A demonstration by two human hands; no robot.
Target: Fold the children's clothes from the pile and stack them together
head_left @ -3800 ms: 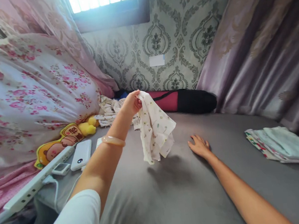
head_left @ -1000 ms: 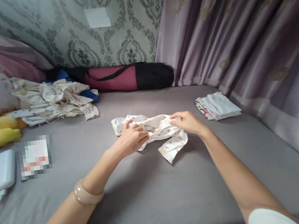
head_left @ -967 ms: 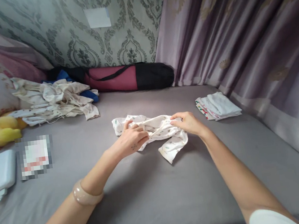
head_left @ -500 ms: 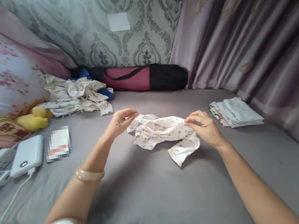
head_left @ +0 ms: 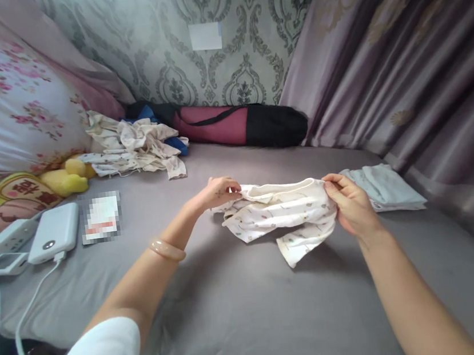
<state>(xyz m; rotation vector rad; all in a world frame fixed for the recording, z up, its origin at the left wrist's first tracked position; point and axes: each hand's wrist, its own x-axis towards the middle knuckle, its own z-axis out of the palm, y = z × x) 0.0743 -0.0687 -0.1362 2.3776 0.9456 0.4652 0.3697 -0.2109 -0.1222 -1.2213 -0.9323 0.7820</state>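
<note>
A small white garment [head_left: 284,213] with a sparse print, which looks like a baby's top or trousers, is stretched between my hands just over the grey bed sheet [head_left: 244,303]. My left hand [head_left: 220,192] pinches the garment's upper edge near its left end. At the opposite end, my right hand [head_left: 350,201] grips the upper edge between thumb and fingers. An opening with a pale band runs along the top between them. One sleeve or leg hangs down near the right hand, its end close to the sheet.
Folded cloths [head_left: 387,186] lie right of my right hand. A heap of crumpled clothes [head_left: 137,141] is at the back left, beside a maroon and black bag [head_left: 217,125] along the wall. A white power bank [head_left: 54,233], cable and power strip [head_left: 6,246] lie left.
The garment has been pulled straighter, its upper edge now taut and its folds smoother. My right hand has moved right, and the view has shifted slightly left.
</note>
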